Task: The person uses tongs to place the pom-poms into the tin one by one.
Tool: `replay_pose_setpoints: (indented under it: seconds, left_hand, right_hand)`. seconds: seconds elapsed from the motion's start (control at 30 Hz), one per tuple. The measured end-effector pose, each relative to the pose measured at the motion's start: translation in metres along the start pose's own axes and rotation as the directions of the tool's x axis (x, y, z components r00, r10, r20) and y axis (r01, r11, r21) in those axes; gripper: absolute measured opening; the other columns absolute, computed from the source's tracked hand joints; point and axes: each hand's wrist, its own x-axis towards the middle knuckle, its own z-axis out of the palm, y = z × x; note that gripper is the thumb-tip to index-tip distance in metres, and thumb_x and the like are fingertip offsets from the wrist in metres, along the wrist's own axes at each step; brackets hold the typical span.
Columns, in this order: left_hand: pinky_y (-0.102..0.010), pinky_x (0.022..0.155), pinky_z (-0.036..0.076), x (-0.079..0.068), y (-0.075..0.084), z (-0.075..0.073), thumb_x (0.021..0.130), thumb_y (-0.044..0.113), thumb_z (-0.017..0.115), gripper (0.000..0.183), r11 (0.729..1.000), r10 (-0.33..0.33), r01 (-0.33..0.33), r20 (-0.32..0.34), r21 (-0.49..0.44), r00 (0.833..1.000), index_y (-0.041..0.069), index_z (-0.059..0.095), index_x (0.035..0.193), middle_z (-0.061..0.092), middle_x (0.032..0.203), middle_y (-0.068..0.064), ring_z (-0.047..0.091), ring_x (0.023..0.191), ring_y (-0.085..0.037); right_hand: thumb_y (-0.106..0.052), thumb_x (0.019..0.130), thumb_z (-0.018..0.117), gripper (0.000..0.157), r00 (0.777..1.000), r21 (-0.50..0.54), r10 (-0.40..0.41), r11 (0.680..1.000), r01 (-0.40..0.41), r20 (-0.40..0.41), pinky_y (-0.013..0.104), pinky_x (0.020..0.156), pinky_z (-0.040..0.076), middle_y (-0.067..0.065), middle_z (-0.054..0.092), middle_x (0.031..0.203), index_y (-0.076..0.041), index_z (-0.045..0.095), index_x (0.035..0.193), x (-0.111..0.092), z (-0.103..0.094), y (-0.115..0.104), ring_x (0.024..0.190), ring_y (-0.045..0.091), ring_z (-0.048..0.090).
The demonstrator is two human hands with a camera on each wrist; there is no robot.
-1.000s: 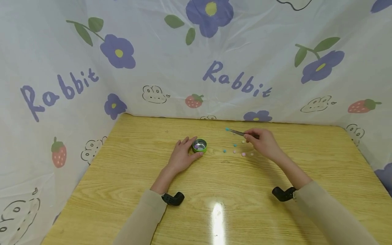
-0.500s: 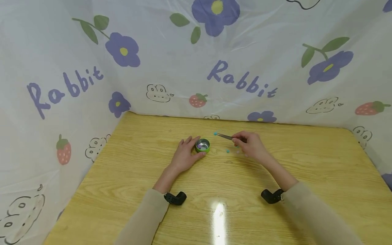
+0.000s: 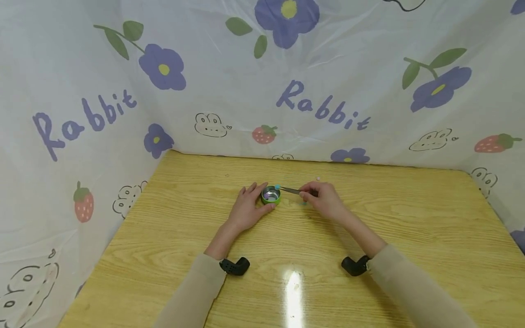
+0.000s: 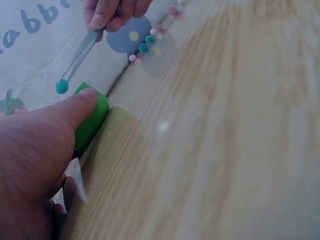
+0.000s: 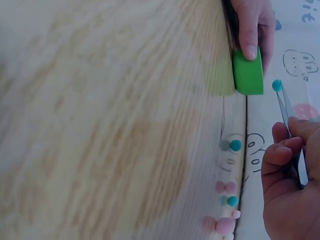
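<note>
A small round green tin (image 3: 271, 195) with a shiny metal inside stands on the wooden table (image 3: 172, 228). My left hand (image 3: 249, 207) holds its side, thumb against the green wall (image 4: 92, 117). My right hand (image 3: 321, 199) pinches metal tweezers (image 3: 291, 190), whose tips grip a small teal bead (image 3: 277, 187) just over the tin's right rim. The bead (image 5: 276, 85) and the tin (image 5: 248, 74) also show in the right wrist view, with the tweezers (image 4: 80, 56) and bead (image 4: 62, 86) in the left wrist view.
Several small teal, pink and cream beads (image 5: 227, 201) lie loose on the table to the right of the tin, mostly hidden behind my right hand in the head view. A flower-print sheet (image 3: 287, 91) walls the table at the back and sides.
My right hand has carried the tweezers and teal bead leftward, from above the loose beads to the tin's rim. The left hand has stayed on the tin.
</note>
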Motion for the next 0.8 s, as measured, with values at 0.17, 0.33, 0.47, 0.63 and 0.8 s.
replay_pose_setpoints:
  seconds: [0.17,0.33,0.47,0.63,0.8]
  left_hand:
    - [-0.054,0.124,0.014,-0.001,0.001,0.000,0.097,0.043,0.072,0.073,1.000,-0.012,0.012,-0.009,0.000,1.000,0.009,0.045,0.156,0.043,0.155,-0.024,0.031,0.149,-0.040]
    - [-0.053,0.125,0.012,-0.001,0.003,-0.001,0.097,0.043,0.071,0.073,1.000,-0.020,0.020,0.004,-0.006,1.000,0.009,0.044,0.156,0.043,0.156,-0.023,0.030,0.150,-0.039]
    - [-0.053,0.125,0.012,0.000,0.002,0.000,0.097,0.043,0.071,0.073,1.000,-0.019,0.019,0.001,-0.008,1.000,0.008,0.045,0.156,0.043,0.156,-0.023,0.030,0.150,-0.039]
    - [-0.053,0.125,0.013,0.000,0.002,0.000,0.097,0.043,0.071,0.073,1.000,-0.014,0.014,-0.005,-0.010,1.000,0.009,0.045,0.156,0.044,0.155,-0.023,0.031,0.150,-0.039]
    - [-0.053,0.125,0.013,0.000,0.002,0.001,0.097,0.043,0.072,0.073,1.000,-0.010,0.010,-0.005,-0.006,1.000,0.009,0.045,0.156,0.043,0.156,-0.023,0.030,0.150,-0.039]
  right_hand:
    - [-0.007,0.103,0.064,0.018,1.000,-0.010,0.008,1.000,-0.008,0.012,0.028,0.065,0.050,0.016,0.072,0.094,0.003,0.073,0.113,-0.002,0.004,-0.002,0.083,0.025,0.066]
    - [-0.008,0.102,0.064,0.018,1.000,-0.033,-0.009,0.999,0.010,0.013,0.028,0.064,0.050,0.011,0.073,0.092,0.002,0.073,0.113,-0.002,0.008,0.002,0.080,0.019,0.065]
    - [-0.009,0.102,0.064,0.018,1.000,-0.032,-0.005,0.999,0.005,0.016,0.028,0.062,0.049,0.011,0.073,0.091,0.002,0.073,0.114,-0.002,0.011,0.002,0.079,0.019,0.065]
    - [-0.008,0.102,0.064,0.018,1.000,-0.031,0.012,0.999,-0.011,0.020,0.029,0.066,0.052,0.011,0.074,0.094,0.002,0.073,0.115,-0.003,0.012,-0.001,0.084,0.021,0.068]
    - [-0.008,0.102,0.065,0.019,1.000,-0.031,0.010,0.999,-0.010,0.010,0.029,0.070,0.054,0.012,0.074,0.096,0.002,0.073,0.115,-0.005,0.011,0.001,0.087,0.021,0.069]
